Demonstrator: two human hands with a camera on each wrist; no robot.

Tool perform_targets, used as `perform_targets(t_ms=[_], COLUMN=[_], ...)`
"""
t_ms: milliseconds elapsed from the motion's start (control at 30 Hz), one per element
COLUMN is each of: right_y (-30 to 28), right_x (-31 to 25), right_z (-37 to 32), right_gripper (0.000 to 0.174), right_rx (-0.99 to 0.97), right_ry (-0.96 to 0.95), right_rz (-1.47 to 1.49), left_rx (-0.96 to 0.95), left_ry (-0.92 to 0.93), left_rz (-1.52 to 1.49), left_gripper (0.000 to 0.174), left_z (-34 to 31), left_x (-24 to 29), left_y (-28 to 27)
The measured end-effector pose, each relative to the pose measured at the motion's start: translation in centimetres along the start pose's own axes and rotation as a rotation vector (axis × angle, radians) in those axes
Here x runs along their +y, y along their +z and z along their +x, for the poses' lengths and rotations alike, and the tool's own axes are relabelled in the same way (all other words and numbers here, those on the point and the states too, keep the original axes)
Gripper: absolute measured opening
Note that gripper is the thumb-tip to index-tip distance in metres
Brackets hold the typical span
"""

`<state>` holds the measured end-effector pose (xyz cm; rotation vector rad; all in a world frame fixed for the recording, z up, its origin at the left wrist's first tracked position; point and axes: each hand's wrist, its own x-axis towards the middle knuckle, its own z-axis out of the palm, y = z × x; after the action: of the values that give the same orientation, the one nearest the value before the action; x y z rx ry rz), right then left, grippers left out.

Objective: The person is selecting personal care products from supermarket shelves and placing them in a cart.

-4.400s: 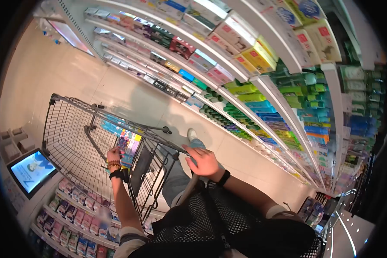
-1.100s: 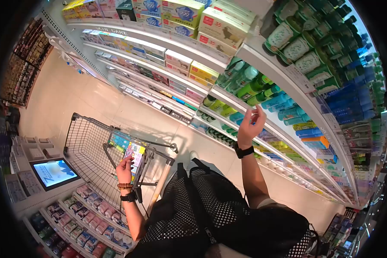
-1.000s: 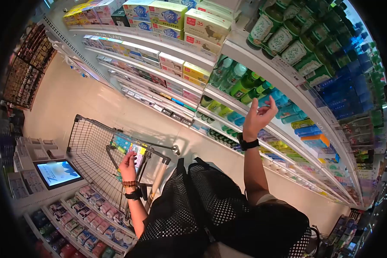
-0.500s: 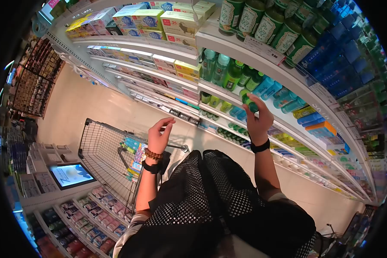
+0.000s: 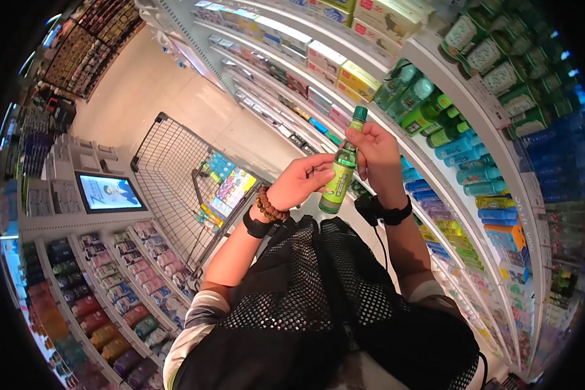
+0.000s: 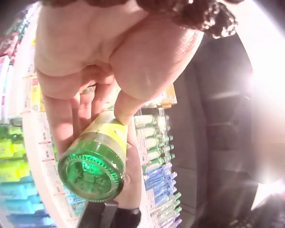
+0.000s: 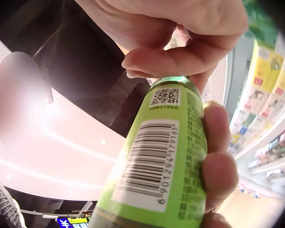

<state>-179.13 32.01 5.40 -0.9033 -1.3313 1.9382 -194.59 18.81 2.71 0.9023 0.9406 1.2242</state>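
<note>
A green glass bottle [image 5: 337, 188] with a yellow-green label and green cap is held in front of the body, tilted, cap end up and away. My right hand [image 5: 378, 156] pinches its neck just below the cap. Lower down, my left hand [image 5: 296, 185] grips the bottle's body between thumb and fingers. In the left wrist view the bottle's ridged base [image 6: 91, 175] faces the camera. A barcode [image 7: 147, 164] and a QR code show on the label in the right wrist view, with fingertips [image 7: 218, 173] of the left hand along its edge.
A wire shopping cart [image 5: 164, 118] stands at left, with colourful packages [image 5: 231, 188] inside. To the right run white shelves [image 5: 458, 107] of green and blue bottles and boxes. A lit screen [image 5: 110, 192] and shelves of packs [image 5: 140, 266] lie beyond the cart.
The left hand has left the cart area and moved right to grip the bottle. The right hand has come back from the shelf with the bottle. The head view has turned.
</note>
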Motion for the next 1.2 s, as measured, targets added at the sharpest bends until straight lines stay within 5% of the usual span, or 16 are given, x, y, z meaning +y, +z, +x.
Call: perform_targets(t_ms=[133,200,300,333,400,467,567,633,667,733,767,900,1000,1067,1200], right_y=[5.6,9.2,14.0,14.9,16.5,17.2,16.7,16.3,16.5,16.5,16.9,16.5,17.0,17.0,17.3], right_x=[3.4,5.9,11.2,14.5,17.9,20.1,24.6,26.0,25.9,26.0,26.1,27.0,27.1,27.3,27.2], right_z=[1.9,2.3,1.2,1.2,-1.2,-2.4,-4.2,-4.4,-4.3,-3.8,-3.1,-3.0,-2.5,-2.5,-2.3], right_gripper=[0.027,0.028,0.033,0.033,0.033,0.036,0.026,0.020,0.018,0.021,0.021,0.027,0.030,0.034,0.029], right_rx=[-0.181,-0.134,-0.175,-0.153,-0.214,-0.306,-0.356,-0.321,-0.258,-0.304,-0.282,-0.289,-0.261,-0.256,-0.239], right_ry=[0.103,0.248,0.146,0.116,-0.034,-0.501,-0.524,-0.556,-0.540,-0.495,-0.511,-0.452,-0.490,-0.473,-0.446], right_rz=[-0.030,-0.049,-0.019,-0.105,-0.613,-1.075,-1.159,-1.218,-1.236,-1.268,-1.261,-1.314,-1.330,-1.319,-1.319], left_rx=[0.259,0.485,0.641,0.627,0.623,0.691,1.226,1.356,1.270,1.357,1.255,1.336,1.349,1.427,1.294], left_ry=[-0.041,-0.078,0.057,-0.080,0.047,0.060,-0.343,-0.555,-0.622,-0.812,-0.901,-0.862,-1.030,-1.021,-0.984], left_rz=[-0.031,0.325,-0.096,-0.165,-0.596,-0.689,-0.292,0.079,0.391,0.520,0.624,0.591,0.692,0.511,0.476], left_gripper=[0.052,0.044,0.035,0.036,0.034,0.036,0.044,0.067,0.068,0.054,0.052,0.049,0.063,0.065,0.052], left_z=[-4.9,-7.5,-12.2,-14.8,-18.1,-20.3,-22.9,-22.7,-24.2,-21.7,-20.8,-17.6,-16.9,-16.8,-16.6], left_x=[-0.2,-1.1,-4.9,-6.0,-7.2,-11.2,-23.2,-27.7,-35.8,-37.4,-37.4,-42.1,-45.6,-45.2,-41.7], left_y=[-3.0,-6.3,-13.0,-16.9,-22.7,-30.4,-43.2,-48.6,-54.0,-56.5,-57.6,-60.0,-61.8,-62.2,-60.6])
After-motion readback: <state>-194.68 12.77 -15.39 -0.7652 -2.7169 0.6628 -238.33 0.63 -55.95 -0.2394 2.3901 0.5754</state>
